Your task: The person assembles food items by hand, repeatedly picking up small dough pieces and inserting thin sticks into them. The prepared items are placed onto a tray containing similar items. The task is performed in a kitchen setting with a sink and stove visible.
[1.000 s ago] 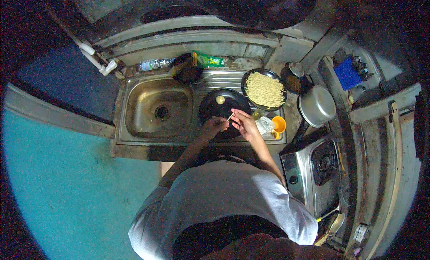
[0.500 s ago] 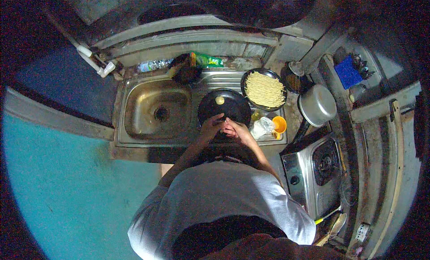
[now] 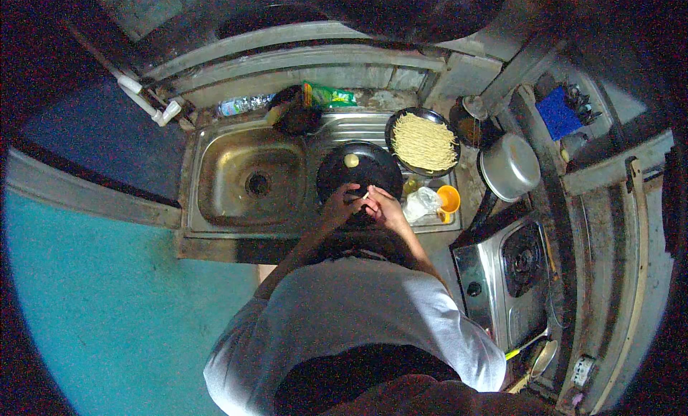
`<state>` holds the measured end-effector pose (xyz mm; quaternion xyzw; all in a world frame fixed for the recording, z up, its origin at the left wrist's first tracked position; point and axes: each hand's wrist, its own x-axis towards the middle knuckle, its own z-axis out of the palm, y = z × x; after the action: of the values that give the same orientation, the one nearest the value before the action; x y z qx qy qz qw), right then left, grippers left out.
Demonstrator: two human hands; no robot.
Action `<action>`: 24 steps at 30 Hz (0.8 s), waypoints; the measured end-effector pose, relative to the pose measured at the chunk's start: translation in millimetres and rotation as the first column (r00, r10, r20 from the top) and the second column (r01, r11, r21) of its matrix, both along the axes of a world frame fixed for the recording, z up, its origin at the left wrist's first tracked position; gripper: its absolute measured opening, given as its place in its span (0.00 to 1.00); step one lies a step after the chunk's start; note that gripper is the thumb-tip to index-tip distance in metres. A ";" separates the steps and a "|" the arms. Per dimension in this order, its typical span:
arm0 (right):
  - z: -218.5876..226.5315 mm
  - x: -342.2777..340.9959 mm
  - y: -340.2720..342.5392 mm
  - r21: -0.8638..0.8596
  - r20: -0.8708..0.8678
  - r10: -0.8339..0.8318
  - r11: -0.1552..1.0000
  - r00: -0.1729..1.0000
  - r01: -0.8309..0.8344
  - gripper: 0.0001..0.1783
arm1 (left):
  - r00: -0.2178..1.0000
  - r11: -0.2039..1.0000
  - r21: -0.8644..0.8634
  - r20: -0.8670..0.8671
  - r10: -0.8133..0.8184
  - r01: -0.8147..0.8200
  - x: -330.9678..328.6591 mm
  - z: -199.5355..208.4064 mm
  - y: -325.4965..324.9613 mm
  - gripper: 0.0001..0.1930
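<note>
Both hands meet over the near part of a round black plate (image 3: 383, 174) on the sink's drainboard. My right hand (image 3: 385, 208) is closed, its fingertips pinching a small pale piece of dough (image 3: 366, 195). From the other side, my left hand (image 3: 340, 204) has its fingers bent toward the same piece, thumb and fingertips at its edge. On the plate's far half sits a pale round dough ball (image 3: 351, 160), apart from both hands. Behind and to the right, thin pale dough strips (image 3: 424, 142) cover a second black plate (image 3: 393, 152).
Right of my hands are a clear bag of white powder (image 3: 421, 204) and an orange cup (image 3: 448, 199). A steel sink basin (image 3: 222, 201) lies left. Farther right stand a metal pot (image 3: 510, 167) and a gas stove (image 3: 480, 287). A green packet (image 3: 333, 96) rests along the back ledge.
My right hand has shifted slightly right, and the hands have parted a little. The pale piece now shows between the fingertips. The dough ball has stayed in place.
</note>
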<state>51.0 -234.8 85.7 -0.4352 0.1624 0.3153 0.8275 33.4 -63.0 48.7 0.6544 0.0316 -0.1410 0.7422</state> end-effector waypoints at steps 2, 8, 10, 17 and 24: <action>-14.2 -0.8 -8.2 0.134 0.043 0.010 0.991 0.999 -0.016 0.12 | 0.999 0.994 0.103 0.031 0.015 -0.019 -1.3 3.1 -2.8 0.24; -22.9 5.9 -4.4 0.002 0.077 -0.003 1.000 0.997 0.003 0.09 | 0.987 0.988 0.155 0.158 -0.039 0.014 0.4 -32.7 7.2 0.16; -16.3 2.5 -0.6 -0.095 0.145 0.006 0.995 0.989 0.008 0.08 | 0.987 0.975 0.188 0.084 -0.138 0.120 3.8 -29.6 4.9 0.15; 0.3 -2.7 6.1 -0.214 0.254 0.137 0.973 0.957 -0.082 0.11 | 0.992 0.973 -0.194 0.026 -0.125 0.128 7.9 -81.6 2.9 0.14; -8.2 1.8 5.8 -0.133 0.259 0.168 0.982 0.951 -0.138 0.16 | 0.987 0.988 0.055 0.060 -0.146 0.143 2.3 -37.2 11.7 0.16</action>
<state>52.8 -229.0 77.5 -0.5313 0.0319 0.3069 0.7890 35.7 -51.3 11.4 0.6776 -0.0361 -0.1729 0.7139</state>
